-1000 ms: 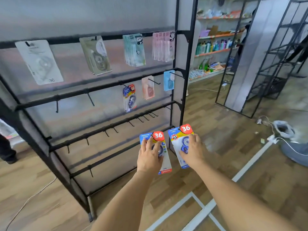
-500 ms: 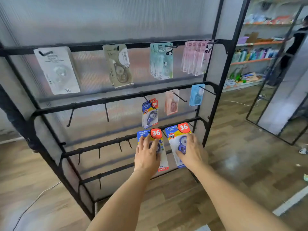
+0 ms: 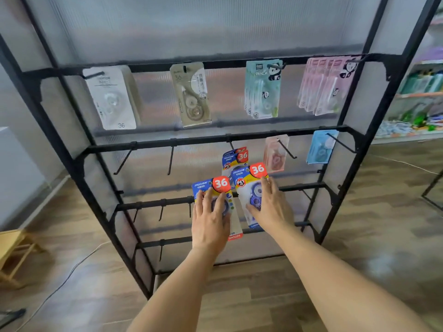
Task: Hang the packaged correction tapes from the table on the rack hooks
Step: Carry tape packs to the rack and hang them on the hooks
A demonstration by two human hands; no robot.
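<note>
Left hand (image 3: 211, 221) gripping a blue correction tape pack (image 3: 217, 204) before the black rack (image 3: 335, 188), right hand (image 3: 271, 207) gripping a second pack (image 3: 249, 188) just below the blue packs hung (image 3: 236, 159) on the rack's second bar

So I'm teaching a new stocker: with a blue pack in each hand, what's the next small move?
Probably lift the right hand's pack up to the hook where matching blue packs already hang just above it; the left hand can wait with its pack.
</note>
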